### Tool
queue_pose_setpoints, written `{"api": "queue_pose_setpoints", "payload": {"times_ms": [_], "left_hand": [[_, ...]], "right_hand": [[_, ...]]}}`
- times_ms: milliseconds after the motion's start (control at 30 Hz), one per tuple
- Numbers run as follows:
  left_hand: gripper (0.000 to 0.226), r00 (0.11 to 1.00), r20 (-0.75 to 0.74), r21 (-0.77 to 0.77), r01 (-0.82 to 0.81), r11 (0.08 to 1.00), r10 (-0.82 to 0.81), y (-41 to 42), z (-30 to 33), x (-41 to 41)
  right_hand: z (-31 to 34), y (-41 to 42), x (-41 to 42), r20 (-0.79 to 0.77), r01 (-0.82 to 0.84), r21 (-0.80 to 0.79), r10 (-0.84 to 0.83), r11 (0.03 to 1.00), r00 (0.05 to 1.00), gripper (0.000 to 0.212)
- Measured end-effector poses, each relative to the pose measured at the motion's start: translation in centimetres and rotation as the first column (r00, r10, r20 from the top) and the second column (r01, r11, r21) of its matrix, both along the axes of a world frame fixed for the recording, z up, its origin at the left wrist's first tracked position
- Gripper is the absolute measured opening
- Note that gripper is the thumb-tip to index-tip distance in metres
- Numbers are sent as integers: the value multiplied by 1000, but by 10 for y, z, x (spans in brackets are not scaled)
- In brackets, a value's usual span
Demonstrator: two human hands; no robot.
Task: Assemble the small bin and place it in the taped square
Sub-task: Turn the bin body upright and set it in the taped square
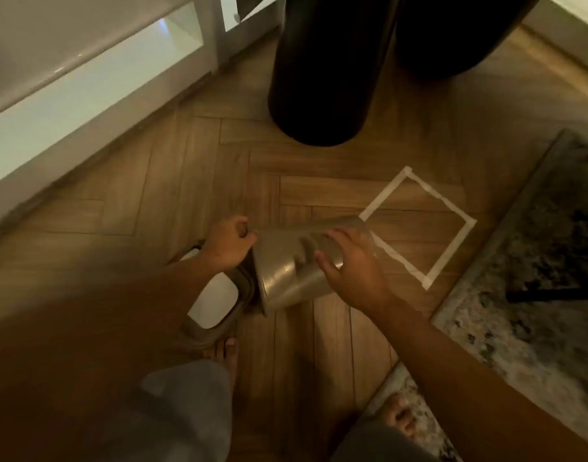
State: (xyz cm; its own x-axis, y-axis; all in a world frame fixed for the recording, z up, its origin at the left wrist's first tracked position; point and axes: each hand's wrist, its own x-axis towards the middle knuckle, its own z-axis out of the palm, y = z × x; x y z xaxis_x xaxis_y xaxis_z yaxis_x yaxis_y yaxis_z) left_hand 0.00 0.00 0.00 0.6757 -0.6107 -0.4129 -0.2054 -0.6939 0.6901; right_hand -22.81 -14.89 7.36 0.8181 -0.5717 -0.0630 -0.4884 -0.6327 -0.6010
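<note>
Head view, one entry per item as I read it from my station.

Bin body (296,261): grey-tan plastic, lying tilted on its side at centre frame, open end toward 8 o'clock, base toward 2 o'clock, where it overlaps the near corner of the taped square (419,225).

Right hand (352,265): fingers spread, grip wide and pressed over the upper wall of the bin body.

Left hand (231,243): grip closed on the rim at the bin's open end, at 9 o'clock from the body.

Lid frame (209,305): swing-top piece with a white flap, on the wooden floor (152,201) at 7 o'clock from the body, touching or just beside its mouth; I cannot tell which.

Taped square: white tape outline at 3 o'clock of centre, nothing standing inside it.

Rug (535,261): at 4 o'clock, beside the square.

Step in hand, as I judge it: joining body and lid. Next move calls for standing the body upright, seating the lid squarely, then setting the bin inside the tape.
</note>
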Motion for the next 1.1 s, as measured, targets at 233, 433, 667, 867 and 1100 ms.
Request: {"api": "queue_pose_setpoints", "payload": {"times_ms": [233,433,667,867,1100], "left_hand": [[44,996,-83,-90,-26,996,18,-9,11,-6],[50,991,-124,-138,34,990,-52,-27,35,-7],[48,983,-109,-196,121,973,-144,-54,69,-22],[46,980,-76,-217,162,963,-182,-78,88,-39],[44,975,-66,-237,193,952,-214,-104,103,-62]], "right_hand": [[-24,15,13,-48,-44,87,48,995,998,42],[-17,17,14,-54,-51,64,55,997,997,39],[3,15,5,-43,-16,52,18,999,999,31],[15,15,-8,-81,3,83,4,997,997,27],[21,14,-18,-79,100,85,-94,991,992,38]]}}
